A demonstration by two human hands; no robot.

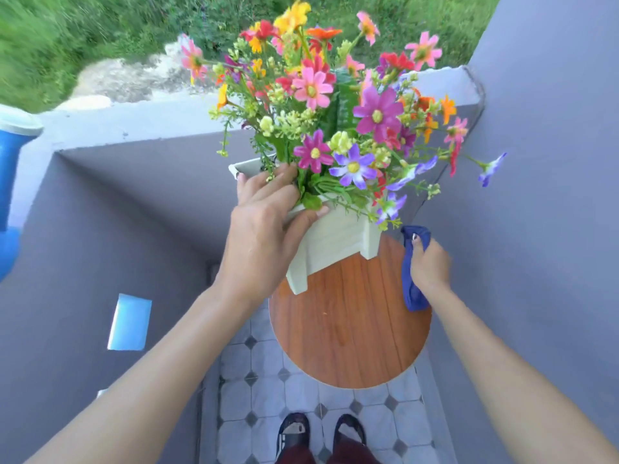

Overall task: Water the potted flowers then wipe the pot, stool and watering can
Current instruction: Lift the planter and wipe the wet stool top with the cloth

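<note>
A white square pot (330,244) full of colourful flowers (335,105) sits tilted over the far part of a round wooden stool top (348,333). My left hand (264,226) grips the pot's near rim, fingers curled over the edge. My right hand (430,262) is closed on a dark blue cloth (411,289) at the stool's right edge, beside the pot. A blue watering can (10,182) with a pale rim shows at the far left edge, mostly cut off.
Grey walls (536,195) close in on the left, right and behind the stool, with a low ledge (134,125) behind the pot. Tiled floor (254,396) and my two feet lie below. Grass lies beyond the ledge. A blue opening (129,321) shows in the left wall.
</note>
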